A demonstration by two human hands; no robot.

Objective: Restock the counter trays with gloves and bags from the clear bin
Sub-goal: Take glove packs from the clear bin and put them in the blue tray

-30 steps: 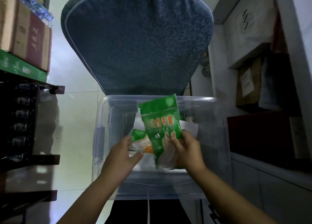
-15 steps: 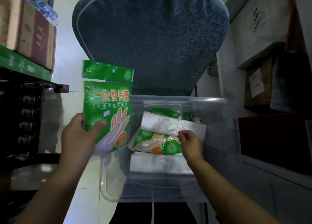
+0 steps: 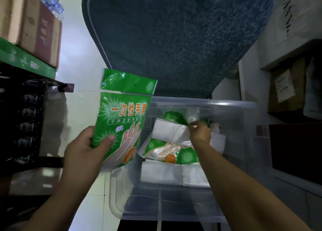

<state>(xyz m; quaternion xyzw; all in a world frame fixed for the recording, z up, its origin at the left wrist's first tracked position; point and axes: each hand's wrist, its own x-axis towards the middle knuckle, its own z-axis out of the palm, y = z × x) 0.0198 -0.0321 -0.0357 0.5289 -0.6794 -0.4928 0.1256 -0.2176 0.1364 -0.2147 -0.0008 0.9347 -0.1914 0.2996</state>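
Observation:
My left hand (image 3: 85, 149) grips a green pack of disposable gloves (image 3: 122, 115) by its lower left corner and holds it upright, left of the clear bin (image 3: 231, 107). Deep inside the bin, my right hand (image 3: 200, 131) pinches the edge of a green pack (image 3: 172, 116) at the far side, above a white bag packet (image 3: 169, 132). Below them another green glove pack (image 3: 167, 151) lies flat, and more white bag packets (image 3: 174, 175) lie at the near side.
A dark shelf rack (image 3: 26, 108) with cardboard boxes (image 3: 31, 27) on top stands at the left. A large blue cushion (image 3: 174, 35) leans behind the bin. Shelves with boxes (image 3: 285, 88) and a dark red box (image 3: 296, 150) line the right side.
My left hand took the glove pack from over the bin out to the left and now holds it a little nearer the bin. My right hand let go of it and reached to the bin's far side.

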